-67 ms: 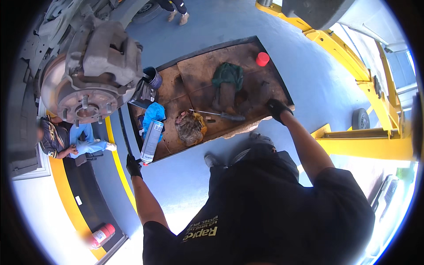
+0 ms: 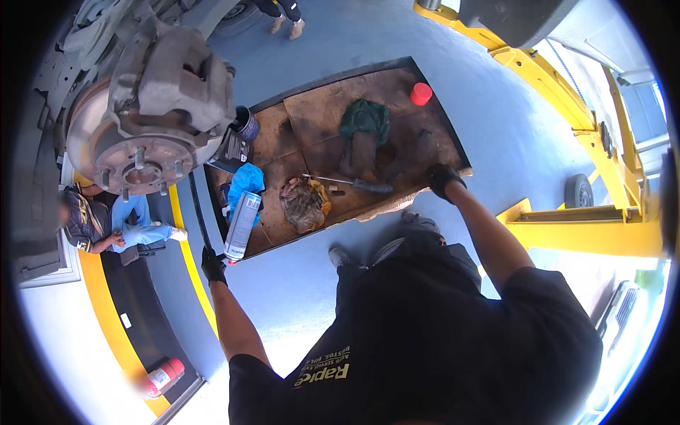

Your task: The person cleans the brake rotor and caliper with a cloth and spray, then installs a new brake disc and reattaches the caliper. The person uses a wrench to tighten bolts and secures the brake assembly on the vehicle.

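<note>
Black gloves are covering both my hands as I am gripping a low worktop (image 2: 432, 113) with a brown, stained top. My left hand (image 2: 212, 265) is closing on its corner at about 8 o'clock from the worktop's middle, and my right hand (image 2: 443, 178) is curling over the edge at about 4 o'clock; neither is holding a loose tool. The worktop's long axis is running from 8 o'clock up toward 2 o'clock. A silver spray can (image 2: 242, 225) is lying just beside my left hand, its length pointing from 7 to 1 o'clock, with a blue rag (image 2: 246, 180) above it. A screwdriver (image 2: 350, 183) is lying near the middle, handle toward 3 o'clock. A green cloth (image 2: 365, 119) and a red cap (image 2: 421, 93) are sitting farther off. At 10 o'clock a brake disc and caliper (image 2: 152, 117) are hanging.
</note>
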